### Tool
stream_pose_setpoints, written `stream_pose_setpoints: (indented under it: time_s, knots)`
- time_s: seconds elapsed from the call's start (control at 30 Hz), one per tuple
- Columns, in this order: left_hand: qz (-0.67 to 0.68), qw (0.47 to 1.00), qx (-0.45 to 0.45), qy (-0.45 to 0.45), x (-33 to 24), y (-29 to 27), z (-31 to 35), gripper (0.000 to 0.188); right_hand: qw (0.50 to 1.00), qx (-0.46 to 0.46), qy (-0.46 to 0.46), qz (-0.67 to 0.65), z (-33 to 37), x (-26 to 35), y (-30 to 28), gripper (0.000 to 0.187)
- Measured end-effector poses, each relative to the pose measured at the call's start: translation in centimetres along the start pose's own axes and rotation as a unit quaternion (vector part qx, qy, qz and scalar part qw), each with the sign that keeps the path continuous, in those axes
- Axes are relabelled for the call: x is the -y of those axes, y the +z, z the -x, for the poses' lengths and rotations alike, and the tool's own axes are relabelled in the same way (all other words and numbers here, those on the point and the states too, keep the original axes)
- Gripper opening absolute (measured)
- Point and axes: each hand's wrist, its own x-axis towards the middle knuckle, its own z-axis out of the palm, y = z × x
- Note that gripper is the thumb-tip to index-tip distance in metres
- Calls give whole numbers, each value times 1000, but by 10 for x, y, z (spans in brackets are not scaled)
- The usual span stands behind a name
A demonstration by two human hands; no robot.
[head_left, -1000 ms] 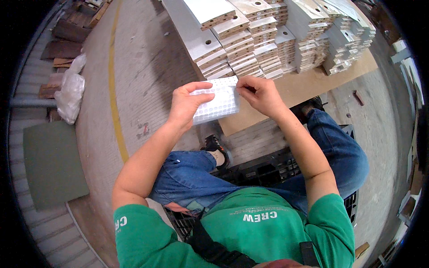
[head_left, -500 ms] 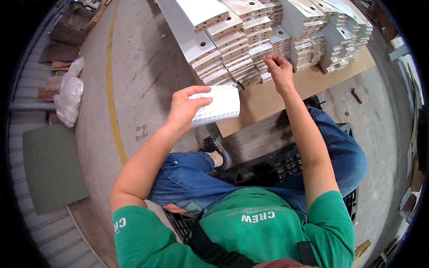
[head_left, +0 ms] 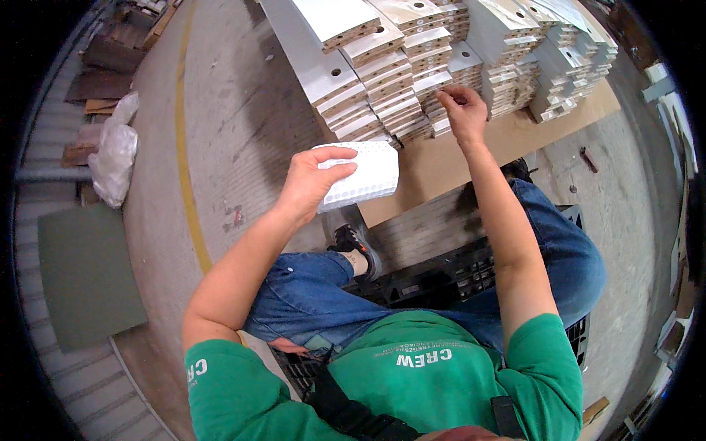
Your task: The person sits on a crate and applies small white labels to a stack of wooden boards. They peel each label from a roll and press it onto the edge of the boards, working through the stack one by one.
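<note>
Left hand (head_left: 312,180) pinches white dotted sheet (head_left: 375,173) between thumb and fingers, sheet held above near left corner of brown board (head_left: 423,184). Right hand (head_left: 465,116) hangs before stacks of pale panels (head_left: 390,87), thumb and fingertips drawn together; cannot tell if anything sits between them. Stacks stand back from brown board's near edge. Black pallet (head_left: 412,289) lies nearer person.

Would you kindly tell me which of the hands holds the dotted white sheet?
The left hand grips the sheet; the right hand is apart from it, near the stacked panels.
</note>
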Motion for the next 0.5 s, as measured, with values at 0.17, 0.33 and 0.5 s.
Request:
stream_pose_setpoints:
  time_s: [0.17,0.33,0.5]
  knots:
    - [17,1000,9,19,-6,4,8,26,996,22,65,61,-12,13,-30,26]
    - [61,995,-17,75,-13,5,10,24,935,283,169,-135,23,69,-43,21]
    - [104,990,-16,97,-23,2,13,29,868,393,129,-276,66,129,-17,39]
